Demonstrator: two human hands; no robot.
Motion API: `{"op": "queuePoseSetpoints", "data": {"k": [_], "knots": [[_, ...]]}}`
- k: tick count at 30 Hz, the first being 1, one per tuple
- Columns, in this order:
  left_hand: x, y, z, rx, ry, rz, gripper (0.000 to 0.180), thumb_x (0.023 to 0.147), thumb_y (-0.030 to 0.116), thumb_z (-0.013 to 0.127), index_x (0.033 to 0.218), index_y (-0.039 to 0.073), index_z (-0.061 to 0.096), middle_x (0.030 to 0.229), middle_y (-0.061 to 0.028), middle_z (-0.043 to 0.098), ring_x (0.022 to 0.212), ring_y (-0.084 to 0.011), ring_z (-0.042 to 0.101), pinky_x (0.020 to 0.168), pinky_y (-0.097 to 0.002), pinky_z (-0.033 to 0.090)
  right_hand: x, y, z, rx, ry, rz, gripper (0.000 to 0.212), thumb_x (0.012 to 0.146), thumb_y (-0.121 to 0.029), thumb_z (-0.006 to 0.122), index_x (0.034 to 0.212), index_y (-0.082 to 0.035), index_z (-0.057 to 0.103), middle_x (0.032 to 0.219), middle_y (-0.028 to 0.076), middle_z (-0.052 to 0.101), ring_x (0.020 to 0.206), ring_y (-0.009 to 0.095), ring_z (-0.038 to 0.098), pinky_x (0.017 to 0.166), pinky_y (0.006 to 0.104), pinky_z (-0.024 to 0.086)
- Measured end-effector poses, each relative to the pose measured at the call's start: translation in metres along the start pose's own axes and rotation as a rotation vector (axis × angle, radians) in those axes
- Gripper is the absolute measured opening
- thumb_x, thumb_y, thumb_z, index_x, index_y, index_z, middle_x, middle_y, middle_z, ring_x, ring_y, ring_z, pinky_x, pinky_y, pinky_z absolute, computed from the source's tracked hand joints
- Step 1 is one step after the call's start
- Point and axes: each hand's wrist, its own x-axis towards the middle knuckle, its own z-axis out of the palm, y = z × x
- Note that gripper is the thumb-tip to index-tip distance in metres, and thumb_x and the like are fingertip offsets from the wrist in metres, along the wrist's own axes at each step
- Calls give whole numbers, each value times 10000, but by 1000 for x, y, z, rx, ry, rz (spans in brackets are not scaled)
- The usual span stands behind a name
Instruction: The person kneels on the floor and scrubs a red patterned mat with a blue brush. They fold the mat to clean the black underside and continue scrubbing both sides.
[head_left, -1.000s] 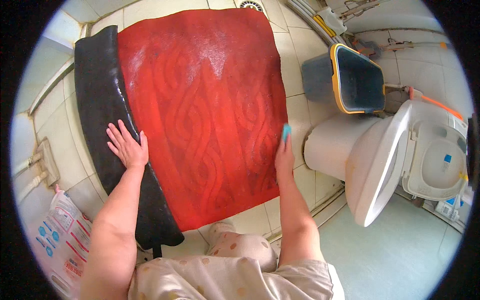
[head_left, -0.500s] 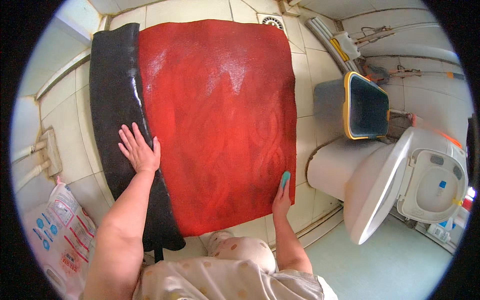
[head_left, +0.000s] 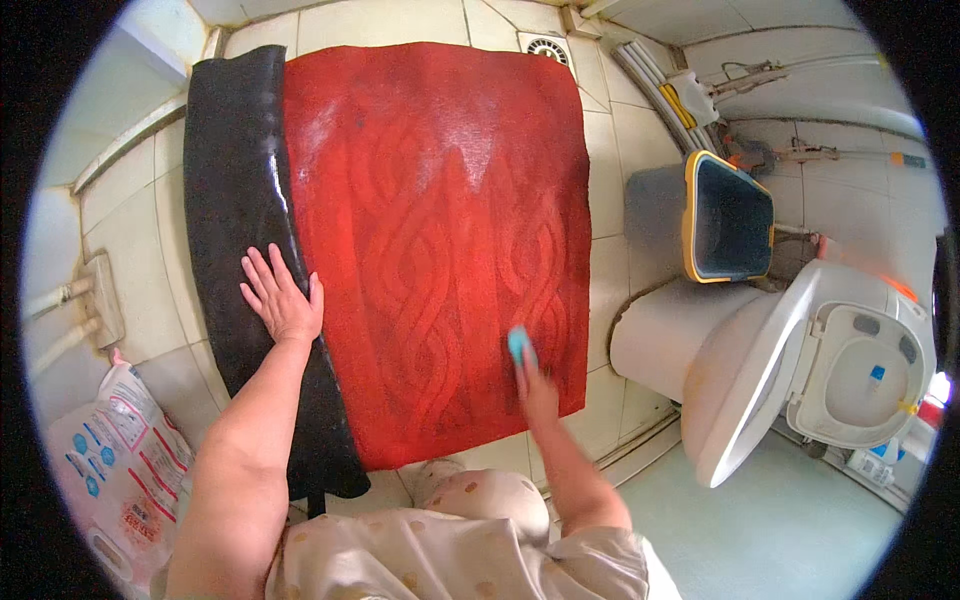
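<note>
A wet red mat (head_left: pixel 420 300) with a twisted braid pattern lies flat on the floor. Its left edge is folded over, showing the smooth black underside (head_left: pixel 232 170). My left hand (head_left: pixel 288 305) lies flat on that fold, fingers spread, thumb across the edge of the red. Over the lower right part of the mat, my right hand (head_left: pixel 537 385) is closed round a small teal scrub brush (head_left: pixel 518 343). Motion smears this hand and the brush, and the brush's underside is hidden.
Right of the mat stand a grey bucket (head_left: pixel 690 215) with a yellow rim and a white toilet (head_left: pixel 720 370). A round floor drain (head_left: pixel 547 48) lies beyond the mat's far edge. A printed plastic bag (head_left: pixel 130 480) sits at the lower left, below wall pipes (head_left: pixel 70 320).
My right hand has moved left with the brush, away from the mat's right edge. The braid pattern shows more plainly. My left hand stays on the black fold.
</note>
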Motion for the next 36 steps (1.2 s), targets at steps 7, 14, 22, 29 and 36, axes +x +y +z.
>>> {"op": "queuePoseSetpoints", "data": {"k": [7, 14, 22, 29, 36], "knots": [[1, -1, 2, -6, 16, 15, 807, 868, 392, 556, 1484, 72, 145, 1547, -209, 58, 1439, -352, 45, 1125, -555, 63, 46, 1, -5, 100, 298, -39, 558, 938, -234, 553, 1446, -242, 321, 784, 193, 635, 590, 361, 596, 536, 457, 459], [2, 7, 8, 8, 39, 21, 800, 875, 402, 553, 1492, 98, 143, 1555, -184, 57, 1443, -333, 42, 1128, -546, 62, 182, -24, -49, -31, 366, 27, 426, 963, -397, 448, 1342, -202, 450, 660, 196, 632, 590, 389, 622, 505, 482, 492], [-2, -5, 6, 30, 68, 21, 799, 874, 403, 554, 1490, 96, 147, 1554, -186, 69, 1442, -332, 54, 1127, -548, 70, -35, -17, 29, -199, -82, -354, 534, 868, -359, 618, 1362, -408, 422, 664, 155, 577, 530, 342, 596, 472, 482, 498], [2, 9, 4, 45, 35, 11, 796, 878, 399, 558, 1488, 95, 147, 1553, -183, 70, 1442, -330, 54, 1131, -544, 67, 191, -48, -68, -9, 422, 68, 434, 946, -315, 521, 1367, -265, 430, 723, 210, 643, 613, 394, 624, 517, 493, 470], [0, 3, 5, 22, 34, -2, 786, 882, 396, 556, 1485, 93, 153, 1551, -184, 73, 1442, -331, 51, 1130, -546, 69, 76, -83, 10, 116, 73, -140, 557, 889, -377, 593, 1401, -324, 381, 728, 215, 633, 617, 383, 633, 584, 508, 514]]}}
